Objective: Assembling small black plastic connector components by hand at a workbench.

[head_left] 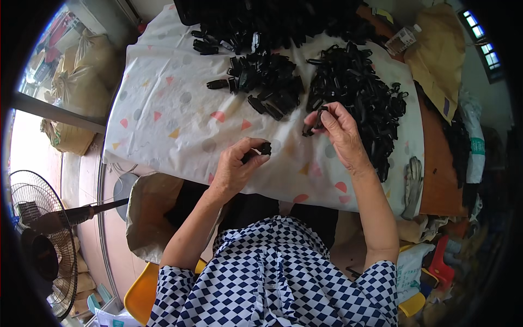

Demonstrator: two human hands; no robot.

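With left fingers [250, 143] and right fingers [330, 121], pinched small black pieces [265, 148] near the bench [447, 180]'s front edge; through slack grip, risked losing one in the right-side pile [354, 82].

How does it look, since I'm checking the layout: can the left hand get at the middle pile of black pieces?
Probably yes: only tablecloth seems to lie between the left hand and the middle pile, though that hand holds a black piece.

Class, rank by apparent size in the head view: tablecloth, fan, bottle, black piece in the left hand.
1. Tablecloth
2. Fan
3. Bottle
4. Black piece, partly covered by the left hand
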